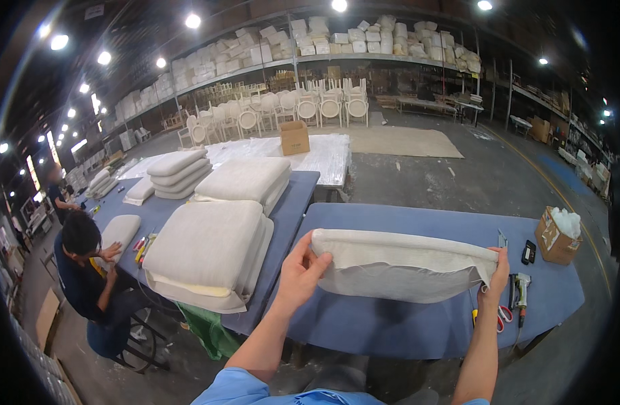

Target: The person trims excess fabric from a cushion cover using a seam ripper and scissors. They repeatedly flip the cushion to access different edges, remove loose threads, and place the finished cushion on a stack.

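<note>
Between my two hands I hold a seat cushion (404,260) in light grey-white fabric, tipped up on edge above the blue table. Loose fabric with a ragged, frayed edge hangs along its near side. My left hand (298,273) grips the left end, with the thumb on the near side. At the other end, the fingers of my right hand (492,277) are closed round the corner. Close to my right hand lie red-handled scissors (503,317), partly hidden, and a staple gun (521,290) with a hose.
The blue table (384,334) also bears a black device (528,252) and a cardboard box (558,237) of white stuffing. Stacked cushions (195,246) stand on the table to my left. A seated co-worker (87,270) handles another cushion (120,233) there. White chairs (269,108) stand farther back.
</note>
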`<state>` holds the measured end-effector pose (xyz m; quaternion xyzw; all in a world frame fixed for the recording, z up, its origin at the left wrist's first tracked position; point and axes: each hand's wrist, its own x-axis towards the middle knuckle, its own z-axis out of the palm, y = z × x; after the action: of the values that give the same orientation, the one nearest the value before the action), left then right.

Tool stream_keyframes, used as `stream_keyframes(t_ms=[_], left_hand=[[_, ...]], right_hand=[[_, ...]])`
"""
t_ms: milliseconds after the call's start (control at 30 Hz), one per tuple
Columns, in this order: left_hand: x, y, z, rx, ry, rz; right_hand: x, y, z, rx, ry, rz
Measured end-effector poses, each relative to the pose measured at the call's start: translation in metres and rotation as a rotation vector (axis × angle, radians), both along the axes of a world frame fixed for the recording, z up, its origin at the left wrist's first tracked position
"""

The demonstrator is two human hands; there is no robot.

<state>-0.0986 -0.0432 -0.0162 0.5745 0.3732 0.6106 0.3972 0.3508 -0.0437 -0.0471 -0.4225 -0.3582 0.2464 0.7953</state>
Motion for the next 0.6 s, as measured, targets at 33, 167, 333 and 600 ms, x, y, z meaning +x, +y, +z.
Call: stream_keyframes(t_ms=[33, 167, 333, 600], left_hand=[[0.004, -0.004, 0.004, 0.024, 0.027, 0.0], [0.02, -0.021, 0.014, 0.088, 0.047, -0.009], [0.032, -0.033, 0.018, 0.186, 0.077, -0.035], [0.05, -0.067, 0.031, 0.209, 0.037, -0.203]], right_hand=[[0.007, 0.004, 0.0, 0.014, 0.023, 0.014], [0.023, 0.015, 0.004, 0.033, 0.122, 0.091], [0.047, 0.02, 0.001, 0.019, 0.171, 0.115], [0.071, 0.014, -0.012, 0.016, 0.2, 0.14]])
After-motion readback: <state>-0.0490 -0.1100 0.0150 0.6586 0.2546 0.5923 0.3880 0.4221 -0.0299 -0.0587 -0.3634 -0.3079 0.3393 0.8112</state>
